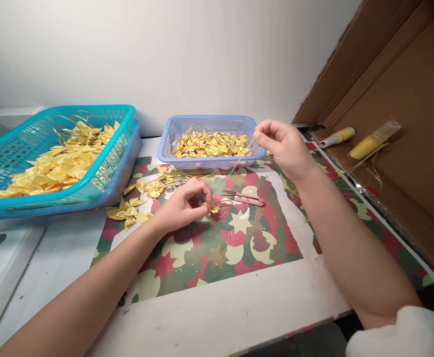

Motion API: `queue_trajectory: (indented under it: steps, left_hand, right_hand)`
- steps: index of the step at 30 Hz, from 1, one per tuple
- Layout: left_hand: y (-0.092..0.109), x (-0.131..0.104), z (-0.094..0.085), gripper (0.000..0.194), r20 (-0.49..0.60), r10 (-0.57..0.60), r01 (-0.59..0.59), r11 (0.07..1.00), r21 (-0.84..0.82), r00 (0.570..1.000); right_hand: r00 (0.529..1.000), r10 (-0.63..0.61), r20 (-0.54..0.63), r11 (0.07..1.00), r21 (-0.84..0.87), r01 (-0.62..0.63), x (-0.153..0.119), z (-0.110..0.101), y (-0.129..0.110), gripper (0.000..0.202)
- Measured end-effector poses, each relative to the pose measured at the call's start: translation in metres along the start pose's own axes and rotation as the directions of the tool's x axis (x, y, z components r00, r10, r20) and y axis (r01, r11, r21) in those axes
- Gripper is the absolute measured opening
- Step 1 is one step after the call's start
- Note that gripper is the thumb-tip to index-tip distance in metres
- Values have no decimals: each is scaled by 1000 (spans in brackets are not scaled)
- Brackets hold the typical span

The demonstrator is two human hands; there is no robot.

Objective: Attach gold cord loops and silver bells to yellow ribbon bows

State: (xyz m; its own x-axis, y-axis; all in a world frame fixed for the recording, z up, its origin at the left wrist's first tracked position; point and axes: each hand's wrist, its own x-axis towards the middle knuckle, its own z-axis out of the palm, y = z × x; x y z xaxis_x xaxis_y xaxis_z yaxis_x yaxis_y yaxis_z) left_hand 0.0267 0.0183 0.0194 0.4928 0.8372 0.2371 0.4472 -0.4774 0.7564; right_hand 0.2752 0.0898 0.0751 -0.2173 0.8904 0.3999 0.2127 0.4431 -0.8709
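Observation:
Over the patterned sheet, my left hand (189,202) is closed in a pinch on a small yellow bow (214,209), most of it hidden by the fingers. My right hand (282,146) is raised at the right end of the blue-violet basket (211,160), thumb and fingertips pinching a thin thread (234,169). The thread slants down from there to my left hand. Just right of my left fingers lie pink-handled thread snips (252,200). Loose yellow bows (128,212) and a bundle of gold wires (187,174) rest behind and left of that hand.
Yellow bows fill much of the teal basket (109,161) at the left. Gold-wired bows lie in the blue-violet basket. A white device (7,267) sits at lower left. Two yellow rolls (375,140) (338,137) are at the cardboard wall (406,74) on the right.

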Motion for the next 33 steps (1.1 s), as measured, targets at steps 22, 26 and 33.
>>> queue_trajectory:
  steps: [22,26,33]
  left_hand:
    - [41,-42,46,19,160,-163,208,923,-324,974]
    - [40,-44,48,23,148,-182,223,912,-343,972]
    - [39,-48,51,29,-13,-234,211,900,-382,972]
  right_hand:
    - [949,260,177,568,-823,-2,-93,23,6,25]
    - [955,258,149,573,-819,-27,-103,28,19,14]
    - [890,445,100,825,-432,-364,-111,2,0,24]
